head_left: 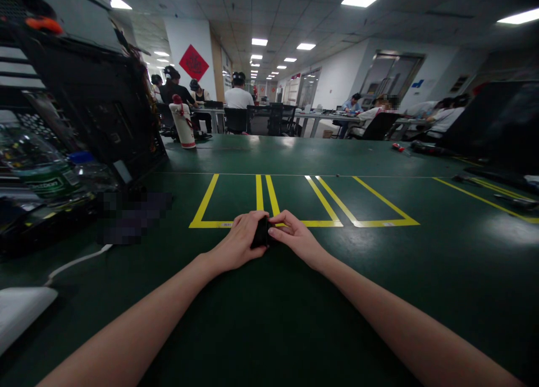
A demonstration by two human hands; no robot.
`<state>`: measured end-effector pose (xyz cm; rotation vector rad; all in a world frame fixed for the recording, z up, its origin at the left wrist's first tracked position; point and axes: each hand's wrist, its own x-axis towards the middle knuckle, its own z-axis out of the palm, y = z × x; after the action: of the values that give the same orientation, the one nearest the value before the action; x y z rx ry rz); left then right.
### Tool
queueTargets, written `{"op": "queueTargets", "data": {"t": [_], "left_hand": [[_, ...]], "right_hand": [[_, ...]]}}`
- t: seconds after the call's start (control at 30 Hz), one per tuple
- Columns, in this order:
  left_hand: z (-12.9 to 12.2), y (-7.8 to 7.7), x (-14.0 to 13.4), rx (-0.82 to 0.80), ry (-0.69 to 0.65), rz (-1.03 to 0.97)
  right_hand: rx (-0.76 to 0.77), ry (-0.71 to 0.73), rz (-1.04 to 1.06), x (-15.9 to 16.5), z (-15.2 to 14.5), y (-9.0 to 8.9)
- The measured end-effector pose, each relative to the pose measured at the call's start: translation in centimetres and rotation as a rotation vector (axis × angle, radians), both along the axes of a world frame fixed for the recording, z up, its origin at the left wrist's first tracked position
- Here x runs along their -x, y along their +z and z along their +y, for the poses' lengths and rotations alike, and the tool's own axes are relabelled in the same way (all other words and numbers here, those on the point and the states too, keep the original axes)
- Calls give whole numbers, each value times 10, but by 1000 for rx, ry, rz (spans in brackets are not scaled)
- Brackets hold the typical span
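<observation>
A small black object (260, 234) is between my hands, just in front of the yellow tape on the green table (269, 319). My left hand (240, 242) is wrapped round its left side, fingers over the top and thumb along the near edge. From the right, my right hand (300, 240) pinches at the object's right edge with thumb and fingertips. Much of the object is covered by my fingers, and its exact kind cannot be made out.
Yellow tape (328, 223) marks open boxes on the table. On the left stand an opened computer case (101, 95), a plastic bottle (46, 176) and a white cable (80, 262). A white cylinder (183, 126) is at the far edge. Tools (520, 201) lie right. Several people sit beyond.
</observation>
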<state>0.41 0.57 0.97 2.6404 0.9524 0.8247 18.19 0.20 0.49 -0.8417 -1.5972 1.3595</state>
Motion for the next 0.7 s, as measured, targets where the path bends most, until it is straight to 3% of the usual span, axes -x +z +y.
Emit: {"op": "queueTargets", "data": {"t": [0.2,0.5,0.7], "left_hand": [[0,1,0,8,-6,-3],[0,0,1,5,-9,-6],[1,-1,0,-9,1,-3]], "right_hand": [[11,0,-25,0,1,2],[41,112,20,-3,-1,5],[23,45,22,0,2,2]]}}
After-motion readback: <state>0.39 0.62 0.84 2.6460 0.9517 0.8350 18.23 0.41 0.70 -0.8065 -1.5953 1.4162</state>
